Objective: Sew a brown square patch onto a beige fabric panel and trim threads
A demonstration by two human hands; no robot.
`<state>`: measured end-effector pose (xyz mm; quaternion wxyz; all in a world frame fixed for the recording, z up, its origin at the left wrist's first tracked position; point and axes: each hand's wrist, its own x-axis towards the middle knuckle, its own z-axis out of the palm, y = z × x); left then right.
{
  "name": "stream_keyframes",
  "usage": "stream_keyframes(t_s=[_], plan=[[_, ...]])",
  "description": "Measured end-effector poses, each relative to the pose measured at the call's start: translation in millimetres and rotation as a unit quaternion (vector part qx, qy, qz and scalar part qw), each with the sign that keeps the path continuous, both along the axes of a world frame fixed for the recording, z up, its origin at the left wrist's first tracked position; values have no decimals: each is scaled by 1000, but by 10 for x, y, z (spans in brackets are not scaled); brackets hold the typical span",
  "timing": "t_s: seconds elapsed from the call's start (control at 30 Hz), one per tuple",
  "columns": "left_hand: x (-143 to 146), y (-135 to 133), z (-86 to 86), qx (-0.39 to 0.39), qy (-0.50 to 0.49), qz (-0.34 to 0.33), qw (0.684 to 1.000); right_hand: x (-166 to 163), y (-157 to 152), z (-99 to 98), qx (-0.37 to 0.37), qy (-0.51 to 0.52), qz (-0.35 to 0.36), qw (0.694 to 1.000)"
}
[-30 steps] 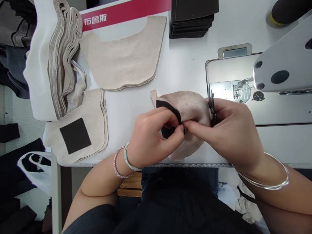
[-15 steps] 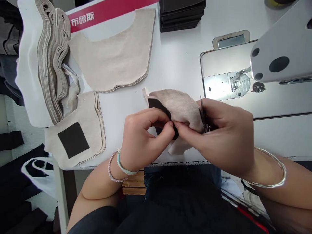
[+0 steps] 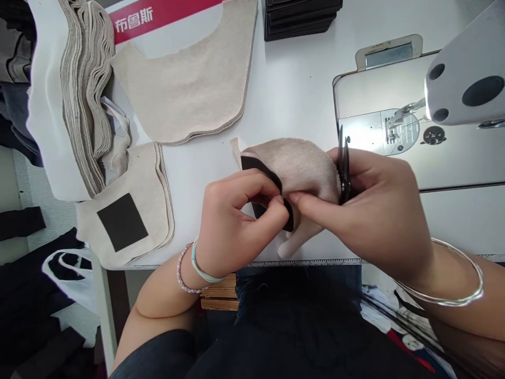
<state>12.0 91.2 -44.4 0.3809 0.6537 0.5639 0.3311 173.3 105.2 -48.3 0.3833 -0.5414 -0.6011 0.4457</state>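
In the head view a folded beige fabric piece (image 3: 303,160) is lifted off the tabletop between my two hands, with a black fabric patch (image 3: 254,163) against it. My left hand (image 3: 242,221) is closed, thumb and forefinger pinching at the patch's edge. My right hand (image 3: 374,210) is closed too, its thumb pressing on the beige fabric. Dark thread snips (image 3: 344,166) are tucked in the right hand, blades pointing away from me, handles hidden. A small gap separates the two thumbs.
A sewing machine (image 3: 465,89) stands at right. Stacked beige pieces (image 3: 185,95) lie at back left, others (image 3: 158,189) nearer with a black square (image 3: 122,222) on top. Folded fabric (image 3: 84,95) sits far left. Black pieces (image 3: 302,21) are stacked at the back.
My right hand has moved slightly right, away from the left thumb, drawing the beige fabric along. The snips' blades show more. The view has shifted a little.
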Motion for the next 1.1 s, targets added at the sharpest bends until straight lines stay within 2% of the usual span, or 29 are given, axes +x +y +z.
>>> stream_keyframes(t_s=[0.17,0.7,0.97,1.1], plan=[[-20,6,13,-16,-18,-8,1000,23,22,-5,-43,40,-2,998],[-46,10,16,-4,-8,-28,1000,46,29,40,-47,-1,-11,999],[-34,1,0,17,3,-18,1000,80,67,-33,-84,38,-3,996],[-19,-10,-19,6,-26,-7,1000,110,96,-49,-110,78,11,991]])
